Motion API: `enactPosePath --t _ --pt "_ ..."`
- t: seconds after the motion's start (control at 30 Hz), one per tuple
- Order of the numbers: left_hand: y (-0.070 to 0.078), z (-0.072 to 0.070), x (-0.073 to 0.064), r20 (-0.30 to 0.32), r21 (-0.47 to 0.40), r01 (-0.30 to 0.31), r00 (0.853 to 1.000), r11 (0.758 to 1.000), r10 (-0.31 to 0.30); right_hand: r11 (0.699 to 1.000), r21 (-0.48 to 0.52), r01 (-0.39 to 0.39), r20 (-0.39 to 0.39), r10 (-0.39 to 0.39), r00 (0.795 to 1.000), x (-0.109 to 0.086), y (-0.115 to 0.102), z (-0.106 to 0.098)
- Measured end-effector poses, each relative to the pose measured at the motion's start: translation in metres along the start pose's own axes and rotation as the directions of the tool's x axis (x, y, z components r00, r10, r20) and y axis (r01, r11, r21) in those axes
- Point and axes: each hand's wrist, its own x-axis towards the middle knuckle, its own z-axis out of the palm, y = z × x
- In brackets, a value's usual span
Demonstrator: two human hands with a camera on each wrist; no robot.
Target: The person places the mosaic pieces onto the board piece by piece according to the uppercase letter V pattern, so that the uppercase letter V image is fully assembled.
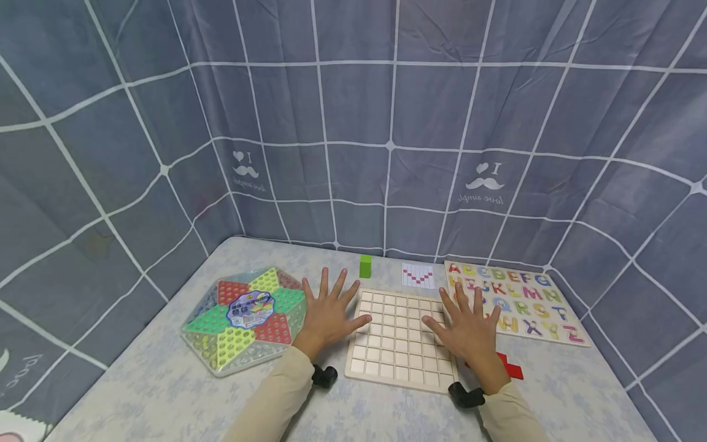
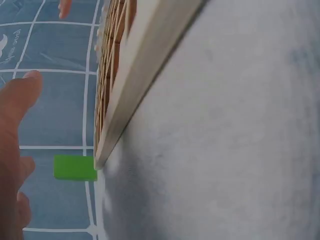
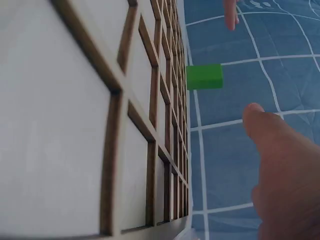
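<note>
A wooden grid board (image 1: 394,344) with square recesses lies on the table in the head view. My left hand (image 1: 328,313), fingers spread, hovers by its left edge and holds nothing. Over the board's right side my right hand (image 1: 469,328) is likewise spread and holds nothing, covering part of the grid. Behind the board stands a green block (image 1: 366,266), also visible in the left wrist view as a green block (image 2: 75,168). A small card (image 1: 418,276) with a V of red squares lies right of the block. Red pieces (image 1: 513,370) show partly beneath the right wrist.
A hexagonal Chinese checkers set (image 1: 234,350) with coloured triangles lies on the left. An alphabet board (image 1: 533,301) with colourful letters lies at the back right, partly behind the right hand. A grid-patterned curtain (image 1: 353,110) surrounds the table (image 1: 386,417).
</note>
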Motion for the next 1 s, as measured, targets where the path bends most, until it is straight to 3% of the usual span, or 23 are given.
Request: enactPosePath --t 0.1,0.23,0.33,0.43,0.53,0.73,0.9,1.0 --pt "0.003 -0.003 -0.008 -0.005 0.037 -0.038 0.999 0.999 0.039 1.0 0.014 0.004 0.023 -0.004 1.0 -0.011 -0.002 -0.005" --pt "0.006 -0.024 -0.032 -0.035 0.051 -0.148 0.988 0.988 0.15 0.997 0.012 0.082 0.012 -0.082 0.997 -0.041 0.0 -0.025" --pt "0.003 -0.041 -0.056 -0.047 -0.022 -0.238 0.97 0.971 0.237 0.978 0.058 0.201 0.005 -0.201 0.98 -0.074 0.01 -0.041" --pt "-0.005 -0.044 -0.076 -0.028 -0.126 -0.302 0.953 0.945 0.301 0.955 0.139 0.263 0.044 -0.271 0.961 -0.104 0.026 -0.05" --pt "-0.012 -0.036 -0.086 0.003 -0.235 -0.317 0.945 0.919 0.326 0.959 0.197 0.205 0.097 -0.227 0.969 -0.124 0.042 -0.05" --pt "-0.022 -0.015 -0.09 0.022 -0.423 -0.263 0.954 0.867 0.3 0.959 0.277 0.064 0.08 -0.09 0.993 -0.128 0.065 -0.041" --pt "-0.023 -0.006 -0.092 0.029 -0.498 -0.243 0.955 0.832 0.296 0.948 0.314 -0.06 0.193 -0.002 0.981 -0.131 0.07 -0.036" --pt "-0.019 -0.002 -0.091 0.017 -0.514 -0.255 0.952 0.819 0.307 0.946 0.305 -0.108 0.222 0.039 0.974 -0.134 0.072 -0.033"
